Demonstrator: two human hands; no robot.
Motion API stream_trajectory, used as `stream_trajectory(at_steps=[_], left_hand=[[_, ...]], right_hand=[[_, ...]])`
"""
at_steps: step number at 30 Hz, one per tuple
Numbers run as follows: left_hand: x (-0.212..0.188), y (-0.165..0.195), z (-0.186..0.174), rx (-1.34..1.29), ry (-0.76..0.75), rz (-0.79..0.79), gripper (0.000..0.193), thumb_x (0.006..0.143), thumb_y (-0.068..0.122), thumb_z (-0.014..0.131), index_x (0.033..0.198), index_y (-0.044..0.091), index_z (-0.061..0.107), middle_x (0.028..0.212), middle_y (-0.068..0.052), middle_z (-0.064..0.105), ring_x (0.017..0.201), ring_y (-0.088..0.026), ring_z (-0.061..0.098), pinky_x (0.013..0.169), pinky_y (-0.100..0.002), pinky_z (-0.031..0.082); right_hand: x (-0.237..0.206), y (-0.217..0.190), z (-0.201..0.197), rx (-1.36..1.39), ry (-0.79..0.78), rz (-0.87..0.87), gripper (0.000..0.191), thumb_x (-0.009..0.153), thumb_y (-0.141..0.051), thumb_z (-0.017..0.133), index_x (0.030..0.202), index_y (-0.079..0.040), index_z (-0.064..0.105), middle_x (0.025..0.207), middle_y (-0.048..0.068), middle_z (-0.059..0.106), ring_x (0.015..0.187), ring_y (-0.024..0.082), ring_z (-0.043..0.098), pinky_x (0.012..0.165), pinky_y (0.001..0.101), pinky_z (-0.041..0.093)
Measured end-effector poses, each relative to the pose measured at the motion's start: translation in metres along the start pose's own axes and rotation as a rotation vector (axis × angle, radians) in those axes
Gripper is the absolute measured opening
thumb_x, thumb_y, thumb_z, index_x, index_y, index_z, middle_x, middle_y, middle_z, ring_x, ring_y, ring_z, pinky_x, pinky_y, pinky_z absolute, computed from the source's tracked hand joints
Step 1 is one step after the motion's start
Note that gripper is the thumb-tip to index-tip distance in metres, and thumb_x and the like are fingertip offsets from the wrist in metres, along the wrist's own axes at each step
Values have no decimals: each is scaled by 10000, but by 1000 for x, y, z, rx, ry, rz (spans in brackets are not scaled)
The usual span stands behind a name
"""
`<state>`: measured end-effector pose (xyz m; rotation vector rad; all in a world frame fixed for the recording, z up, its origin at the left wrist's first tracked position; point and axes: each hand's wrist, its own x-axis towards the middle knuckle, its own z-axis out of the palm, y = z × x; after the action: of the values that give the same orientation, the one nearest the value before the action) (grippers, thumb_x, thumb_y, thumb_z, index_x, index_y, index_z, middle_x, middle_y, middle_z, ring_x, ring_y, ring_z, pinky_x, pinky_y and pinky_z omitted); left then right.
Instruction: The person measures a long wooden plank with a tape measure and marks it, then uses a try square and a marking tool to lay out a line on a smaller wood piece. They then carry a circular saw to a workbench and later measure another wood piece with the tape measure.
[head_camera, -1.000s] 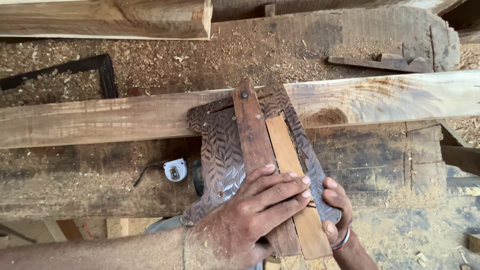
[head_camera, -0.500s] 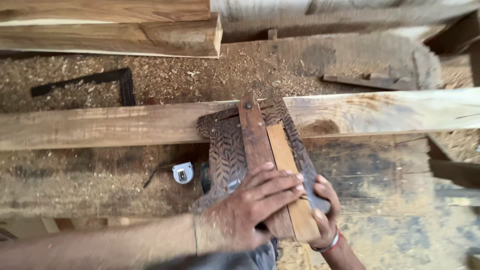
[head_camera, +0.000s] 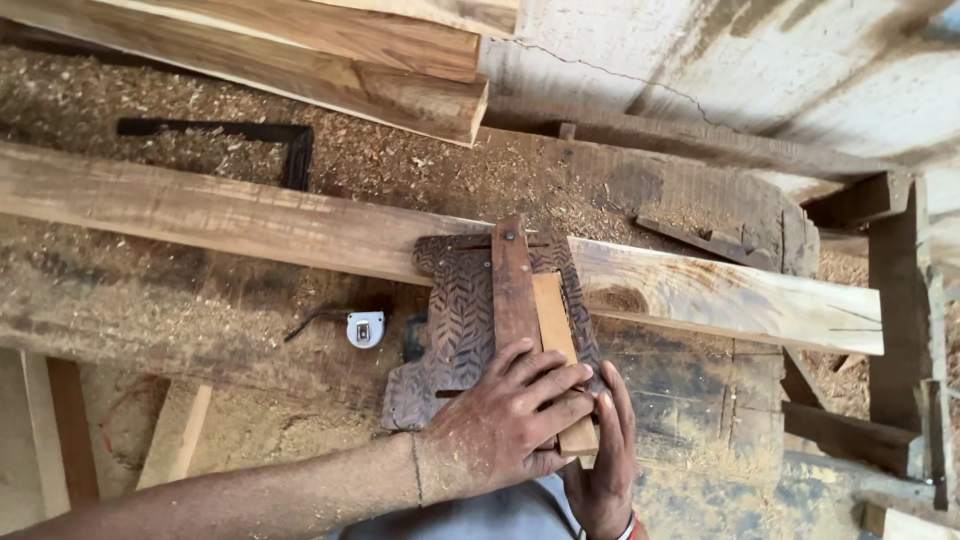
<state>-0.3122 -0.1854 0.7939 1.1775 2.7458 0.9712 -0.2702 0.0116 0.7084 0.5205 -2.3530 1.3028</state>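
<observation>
A dark carved wooden panel (head_camera: 455, 320) with a leaf pattern lies on the workbench, its far end over a long pale plank (head_camera: 250, 220). Two narrow wooden strips lie lengthwise on the panel: a reddish one (head_camera: 512, 280) and a lighter one (head_camera: 552, 320). My left hand (head_camera: 500, 420) presses flat on the near ends of the strips, fingers spread. My right hand (head_camera: 605, 460) grips the near right edge of the lighter strip and panel; its fingers are partly hidden.
A white tape measure (head_camera: 365, 328) lies left of the panel. A black metal square (head_camera: 290, 150) rests in sawdust at the back left. Stacked timber beams (head_camera: 380, 70) lie at the top. Wooden frame parts (head_camera: 900, 300) stand at the right.
The view has swung so the plank now slopes down to the right. Both hands have stayed on the strips and panel, which keep their place on the plank.
</observation>
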Motion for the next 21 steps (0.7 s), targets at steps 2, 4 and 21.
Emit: stream_trajectory(at_steps=[2, 4, 21], left_hand=[[-1, 0, 2, 35, -1, -1, 636, 892, 418, 714, 1393, 49, 581, 1504, -150, 504, 1451, -343, 415, 1227, -587, 260], [-1, 0, 4, 96, -24, 7, 703, 844, 421, 719, 1416, 41, 573, 1510, -146, 504, 1442, -344, 413, 1215, -580, 259], [5, -2, -1, -1, 44, 43, 671, 785, 313, 823, 1340, 19, 587, 1389, -167, 544, 1356, -351, 474, 1183, -551, 305]], right_hand=[[3, -4, -2, 2, -17, 73, 509, 1003, -142, 548, 1479, 6, 443, 1572, 303, 436, 1466, 460, 478, 1201, 502, 413], [7, -6, -3, 24, -17, 65, 469, 1056, -170, 516, 1476, 27, 447, 1579, 292, 437, 1468, 445, 484, 1200, 478, 421], [13, -20, -2, 74, 27, 70, 490, 1101, -218, 507, 1541, -24, 413, 1605, 262, 426, 1482, 419, 475, 1188, 444, 432]])
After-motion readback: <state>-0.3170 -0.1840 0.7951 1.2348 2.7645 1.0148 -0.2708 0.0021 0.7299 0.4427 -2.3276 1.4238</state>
